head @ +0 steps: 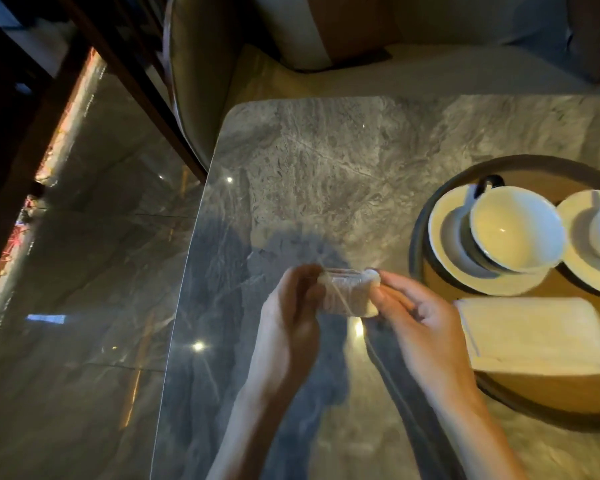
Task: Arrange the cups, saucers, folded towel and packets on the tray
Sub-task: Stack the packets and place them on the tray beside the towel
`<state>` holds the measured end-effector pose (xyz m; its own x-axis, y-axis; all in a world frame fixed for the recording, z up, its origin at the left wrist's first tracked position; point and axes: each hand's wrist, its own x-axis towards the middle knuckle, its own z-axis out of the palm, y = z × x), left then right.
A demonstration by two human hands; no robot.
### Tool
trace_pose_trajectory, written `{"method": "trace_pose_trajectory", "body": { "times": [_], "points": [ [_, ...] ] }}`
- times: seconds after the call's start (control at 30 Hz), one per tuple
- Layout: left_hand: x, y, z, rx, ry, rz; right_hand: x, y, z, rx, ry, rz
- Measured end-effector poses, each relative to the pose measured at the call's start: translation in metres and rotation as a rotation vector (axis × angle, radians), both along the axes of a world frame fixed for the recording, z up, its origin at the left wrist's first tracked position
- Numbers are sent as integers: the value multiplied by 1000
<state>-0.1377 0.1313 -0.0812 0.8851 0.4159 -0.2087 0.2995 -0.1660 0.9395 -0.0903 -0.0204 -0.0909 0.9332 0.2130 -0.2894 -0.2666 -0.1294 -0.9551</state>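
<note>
Fingers [305, 276] curled in at either end: we find the left hand [291, 317] and the right hand [426, 327] pinching a small bundle of packets [347, 293] between them. Each hand is closed only as far as the bundle's short ends, the thumbs hidden behind it. A thin thread seems to cross the bundle, though we cannot tell what it ties.

The packets hang just above the marble table [326, 168], beside the round tray [417, 244] and not yet on it. We take the two-handed hold as a way of squaring the stack so it goes down as one piece.

On the tray, two cups [513, 230] stand on their saucers [445, 252] side by side along the far half. The folded towel [534, 334] lies flat in front of them, near the person's edge. In our reading that layout keeps the crockery clear of the reaching arms. It also leaves bare tray around the towel's left end, the likeliest berth for the packets.
</note>
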Motion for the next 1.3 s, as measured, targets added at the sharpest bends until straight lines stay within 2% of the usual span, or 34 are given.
{"method": "trace_pose_trajectory", "body": {
  "times": [0.13,0.23,0.4,0.5,0.67,0.87,1.03,1.17,1.3],
  "points": [
    [-18,-50,43,-277,184,41,-10,-67,34,73,325,99],
    [-31,-98,65,-356,296,59,-21,-122,55,57,458,69],
    [-51,-179,92,-492,365,93,-36,-207,82,126,633,-20],
    [-50,-216,103,-510,361,121,-37,-242,98,140,661,-47],
    [-23,-261,118,-527,318,131,-14,-290,116,14,542,-51],
    [27,-296,99,-451,348,69,30,-320,104,-36,508,-168],
    [68,-317,65,-147,400,-57,61,-333,75,-97,520,-202],
    [94,-325,40,-30,440,-93,77,-334,47,-121,503,-218],
    [105,-335,27,66,466,-24,86,-331,24,-259,451,-200]
  ]
}}
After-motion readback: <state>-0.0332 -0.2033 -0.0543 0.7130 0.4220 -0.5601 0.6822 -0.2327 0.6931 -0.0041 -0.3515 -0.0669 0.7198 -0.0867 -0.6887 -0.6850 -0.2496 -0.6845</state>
